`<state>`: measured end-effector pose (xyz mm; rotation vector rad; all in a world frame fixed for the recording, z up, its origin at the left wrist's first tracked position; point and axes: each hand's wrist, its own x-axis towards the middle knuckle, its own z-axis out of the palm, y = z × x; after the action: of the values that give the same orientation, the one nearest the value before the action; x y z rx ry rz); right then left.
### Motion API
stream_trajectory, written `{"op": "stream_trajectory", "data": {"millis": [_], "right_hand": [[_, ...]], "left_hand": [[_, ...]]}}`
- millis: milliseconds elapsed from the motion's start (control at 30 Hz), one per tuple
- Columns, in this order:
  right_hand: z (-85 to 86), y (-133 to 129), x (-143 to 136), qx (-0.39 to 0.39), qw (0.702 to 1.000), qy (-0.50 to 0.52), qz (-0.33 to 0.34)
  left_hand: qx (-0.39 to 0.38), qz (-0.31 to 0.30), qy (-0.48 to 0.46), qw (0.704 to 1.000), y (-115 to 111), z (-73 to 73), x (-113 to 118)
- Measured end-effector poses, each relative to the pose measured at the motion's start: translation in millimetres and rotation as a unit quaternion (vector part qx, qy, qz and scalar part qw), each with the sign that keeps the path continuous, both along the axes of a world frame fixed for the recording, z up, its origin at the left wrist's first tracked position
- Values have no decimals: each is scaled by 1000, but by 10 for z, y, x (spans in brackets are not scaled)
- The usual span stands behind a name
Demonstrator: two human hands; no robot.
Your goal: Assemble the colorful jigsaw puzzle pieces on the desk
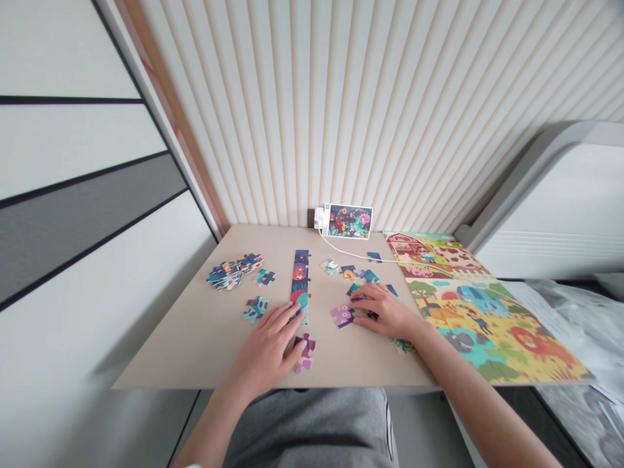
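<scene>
My left hand [270,348] lies flat, fingers stretched, with its fingertips on the lower end of a joined strip of jigsaw pieces [301,273]. By its thumb is a purple jigsaw piece [305,351], partly covered. My right hand [381,309] rests over the loose pieces on the right, fingers slightly bent and apart. A pink-purple piece [342,316] sits at its fingertips; whether they touch it I cannot tell. More pieces are partly hidden under this hand. Just beyond it lies a piece with an orange curve [349,273].
A heap of pieces [231,272] lies at left, with a teal spotted piece [254,309] nearer. At the wall stands a picture card [349,221] beside a white charger [318,218], whose cable crosses the table [195,351]. Two assembled puzzles, farm [439,253] and animals [487,325], cover the right side.
</scene>
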<state>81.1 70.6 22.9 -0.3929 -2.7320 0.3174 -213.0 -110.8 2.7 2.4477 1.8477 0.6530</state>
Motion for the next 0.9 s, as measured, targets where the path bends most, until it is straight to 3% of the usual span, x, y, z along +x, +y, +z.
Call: {"op": "stream_trajectory", "data": {"millis": [900], "right_hand": [[-14,10,29,-8,1000,1,8]], "left_hand": [[38,4,-23,999,-8,11,-1]]}}
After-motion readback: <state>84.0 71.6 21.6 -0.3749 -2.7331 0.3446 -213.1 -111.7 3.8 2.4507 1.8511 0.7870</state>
